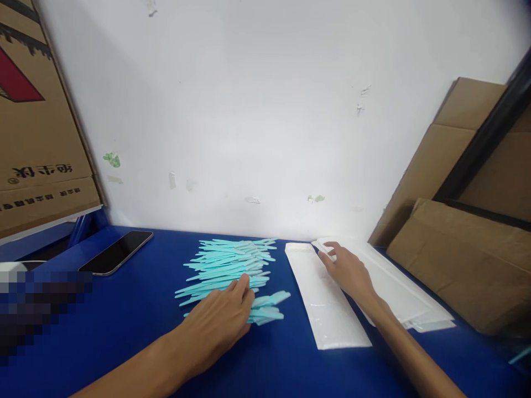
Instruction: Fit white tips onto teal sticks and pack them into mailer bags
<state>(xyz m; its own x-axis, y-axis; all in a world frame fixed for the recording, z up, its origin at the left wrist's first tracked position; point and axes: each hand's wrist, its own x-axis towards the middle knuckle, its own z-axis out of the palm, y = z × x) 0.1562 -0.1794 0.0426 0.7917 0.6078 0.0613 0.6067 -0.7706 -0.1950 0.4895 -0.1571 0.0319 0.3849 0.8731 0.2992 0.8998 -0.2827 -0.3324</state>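
My left hand (226,312) is closed around several slim turquoise eyebrow razors; their wider, paler ends (267,309) stick out to the right of my fingers. Just beyond it, a pile of the same turquoise razors (228,260) lies in a loose column on the blue table. On the right, my right hand (346,271) has its thumb and fingers at the top flap of a white envelope, pinching its edge. This belongs to an overlapping stack of white envelopes (398,287), partly covered by my hand and forearm. A single white envelope (327,309) lies flat between both hands.
A phone (118,253) lies at the left on the blue table (136,326). A printed cardboard box (45,127) rises at the far left. Brown cardboard (452,265) stands along the right side, and a white wall (249,110) closes off the back.
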